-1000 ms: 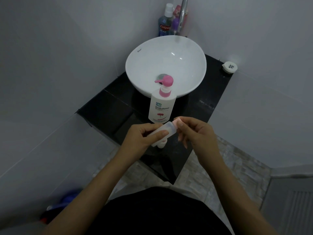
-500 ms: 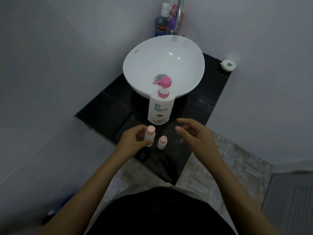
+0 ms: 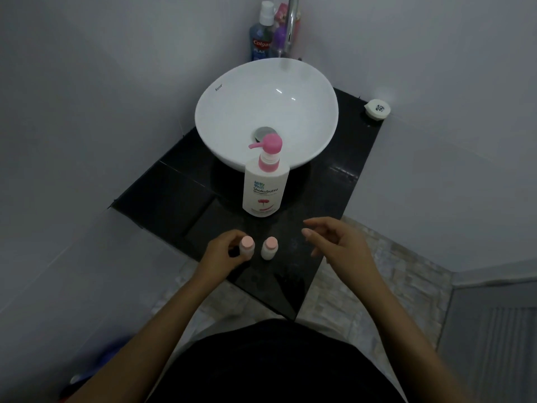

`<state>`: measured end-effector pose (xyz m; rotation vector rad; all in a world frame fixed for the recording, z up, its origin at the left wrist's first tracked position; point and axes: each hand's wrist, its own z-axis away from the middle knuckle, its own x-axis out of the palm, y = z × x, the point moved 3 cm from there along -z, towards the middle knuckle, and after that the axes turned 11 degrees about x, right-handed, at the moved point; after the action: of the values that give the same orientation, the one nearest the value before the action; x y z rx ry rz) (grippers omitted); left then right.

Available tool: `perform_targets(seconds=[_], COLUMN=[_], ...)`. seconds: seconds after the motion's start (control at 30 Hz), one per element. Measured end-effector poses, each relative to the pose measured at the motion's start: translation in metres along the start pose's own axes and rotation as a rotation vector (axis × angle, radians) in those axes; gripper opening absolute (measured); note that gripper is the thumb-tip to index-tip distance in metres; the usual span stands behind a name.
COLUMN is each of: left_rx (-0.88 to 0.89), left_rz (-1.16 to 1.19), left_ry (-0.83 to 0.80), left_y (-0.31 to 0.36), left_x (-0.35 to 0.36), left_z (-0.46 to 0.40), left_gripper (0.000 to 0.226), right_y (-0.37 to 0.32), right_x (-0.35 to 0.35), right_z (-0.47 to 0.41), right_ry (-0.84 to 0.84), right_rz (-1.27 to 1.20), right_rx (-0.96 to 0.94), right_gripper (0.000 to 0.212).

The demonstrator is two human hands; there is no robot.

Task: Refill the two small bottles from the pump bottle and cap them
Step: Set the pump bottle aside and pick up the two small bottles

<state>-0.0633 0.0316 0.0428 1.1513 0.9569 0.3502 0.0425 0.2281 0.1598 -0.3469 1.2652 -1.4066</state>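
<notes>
Two small white bottles with pale pink caps stand upright side by side near the front of the black counter [image 3: 325,199]. My left hand [image 3: 223,253] wraps its fingers around the left small bottle [image 3: 247,246]. The right small bottle [image 3: 269,248] stands free, just beside it. My right hand [image 3: 338,242] hovers to the right of both bottles with its fingers apart and holds nothing. Behind them stands the white pump bottle [image 3: 266,181] with a pink pump head, its spout pointing left.
A white bowl sink [image 3: 229,112] sits behind the pump bottle, with a chrome tap [image 3: 292,21] and several toiletry bottles [image 3: 261,36] at the back. A small white round case [image 3: 377,109] lies at the counter's far right corner. Walls close in on both sides.
One second ago both hands held a small bottle tilted at its cap. It has since been set upright on the counter beside the other one, and my right hand has let go and moved right.
</notes>
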Motion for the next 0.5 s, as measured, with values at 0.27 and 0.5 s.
perform_targets(seconds=[0.27,0.5], left_rx=[-0.034,0.022], left_rz=[0.01,0.102], left_ry=[0.058,0.187], left_y=[-0.011,0.015], left_x=[-0.02,-0.056], left_z=[0.001,-0.047], left_gripper=[0.055,0.05], right_y=[0.01,0.003], right_x=[0.001,0.01], right_z=[-0.028,-0.096], right_ry=[0.008,-0.052], right_rz=[0.11,0.217], right_rx=[0.008,-0.021], right_gripper=[0.029,0.053])
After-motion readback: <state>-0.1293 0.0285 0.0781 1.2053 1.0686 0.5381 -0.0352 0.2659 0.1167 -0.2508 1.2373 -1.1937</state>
